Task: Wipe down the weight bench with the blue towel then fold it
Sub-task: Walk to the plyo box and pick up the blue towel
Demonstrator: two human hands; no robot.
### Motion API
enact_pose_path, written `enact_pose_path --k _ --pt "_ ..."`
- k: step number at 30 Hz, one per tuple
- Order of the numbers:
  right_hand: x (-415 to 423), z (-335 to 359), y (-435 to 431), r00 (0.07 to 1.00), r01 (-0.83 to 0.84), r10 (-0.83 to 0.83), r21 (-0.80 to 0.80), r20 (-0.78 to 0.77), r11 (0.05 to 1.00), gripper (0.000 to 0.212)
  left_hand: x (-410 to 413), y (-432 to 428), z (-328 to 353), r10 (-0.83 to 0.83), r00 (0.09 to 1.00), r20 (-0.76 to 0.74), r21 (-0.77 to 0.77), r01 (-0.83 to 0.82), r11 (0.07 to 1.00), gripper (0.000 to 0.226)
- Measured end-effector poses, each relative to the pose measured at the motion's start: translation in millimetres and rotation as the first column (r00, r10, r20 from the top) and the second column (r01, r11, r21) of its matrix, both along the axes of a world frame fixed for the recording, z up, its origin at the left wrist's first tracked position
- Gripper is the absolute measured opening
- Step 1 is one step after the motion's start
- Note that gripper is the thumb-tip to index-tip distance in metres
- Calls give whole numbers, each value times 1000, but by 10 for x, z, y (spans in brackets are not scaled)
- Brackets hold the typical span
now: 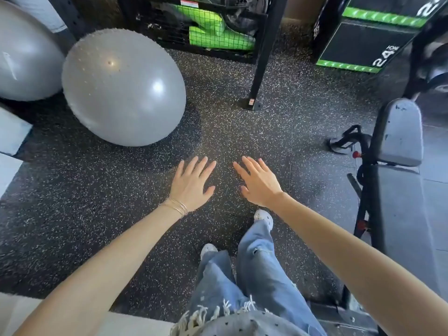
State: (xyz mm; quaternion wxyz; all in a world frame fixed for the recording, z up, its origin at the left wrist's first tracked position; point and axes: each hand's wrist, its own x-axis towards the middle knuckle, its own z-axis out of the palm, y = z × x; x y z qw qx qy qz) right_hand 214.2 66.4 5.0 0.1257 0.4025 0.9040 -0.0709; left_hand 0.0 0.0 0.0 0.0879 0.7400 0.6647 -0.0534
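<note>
The weight bench (397, 190) runs along the right side, grey padded, with a worn seat pad at its far end and a black frame underneath. My left hand (192, 184) and my right hand (258, 183) are stretched out side by side over the speckled floor, fingers straight and spread, holding nothing. Both hands are well left of the bench and touch nothing. No blue towel is in view.
Two grey exercise balls (123, 88) sit at the left. A black rack post (260, 57) stands ahead, with a wire cage of green gear (213, 30) behind it. A black and green plyo box (363, 42) is at the far right.
</note>
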Motion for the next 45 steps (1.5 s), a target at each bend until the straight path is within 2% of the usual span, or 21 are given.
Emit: enact_pose_path --k 12,31,35,41,45 --pt "849 73 449 986 155 -154 17 -68 988 70 791 771 125 -194 981 -21 10 194 981 67" --pt "2946 104 2052 957 290 -290 -42 -14 956 66 2767 2631 95 -275 961 20 -49 275 960 66" --pt "3162 33 2206 934 357 -356 -123 28 926 62 2987 2945 81 -361 932 21 -81 362 929 65" --pt "3246 -50 2565 910 413 -403 -227 91 882 52 3117 3515 30 -428 904 15 -215 421 881 66" --pt "3217 12 3052 896 444 -438 -216 77 870 49 3068 4103 67 -496 868 17 -204 488 848 66"
